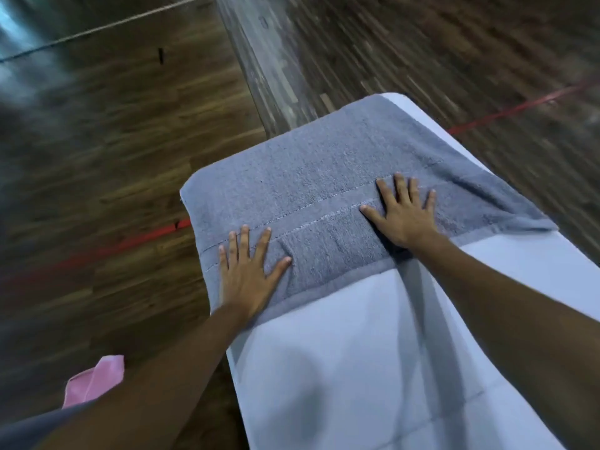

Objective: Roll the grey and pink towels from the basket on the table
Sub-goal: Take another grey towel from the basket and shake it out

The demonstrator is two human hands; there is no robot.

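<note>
Taking the grey towel as my reference, I start well to its left and nearer to me, where the pink towel shows as a bunched corner down off the tabletop, over the wooden floor. I cannot see the basket, so I cannot tell whether the pink one lies in it.

Next comes the left hand, lying flat on the grey towel's near left corner. Its fingers are straight and spread apart, pressing the cloth and gripping nothing.

The grey towel itself is laid out across the far end of the tabletop, not yet rolled, with a stitched band running across it just beyond the near hem. Its left side reaches the table edge.

The right hand rests on the towel's near right part, further along it than the left hand. Its fingers are also splayed and flat, and they hold nothing.

Furthest right, the towel's corner spills toward the table's right edge.

My worry is a skewed roll. With the two hands staggered, one side may turn ahead of the other and the roll may come out cone-shaped. Flat palms can also push the cloth instead of turning it, and since the towel already sits at the far end and at the edges, a hard push could slide it off onto the floor. The view is smeared, so fine creases escape me.
</note>
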